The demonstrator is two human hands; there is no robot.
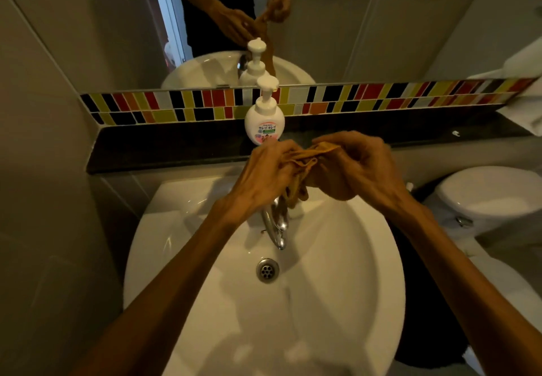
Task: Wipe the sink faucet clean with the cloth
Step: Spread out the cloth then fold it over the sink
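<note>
The left hand (269, 170) pinches one bunched end of the orange cloth (305, 164) while the right hand (357, 167) clenches the other, so the cloth stretches between both grips above the base of the chrome faucet (275, 226), with a loose fold hanging down to touch or nearly touch the metal. The soap bottle (264, 117) stands on the dark counter (176, 147) just behind the left knuckles, and a wide backward sweep could likely knock it into the sink (366, 258). A bunched cloth may also skip the spout's underside.
</note>
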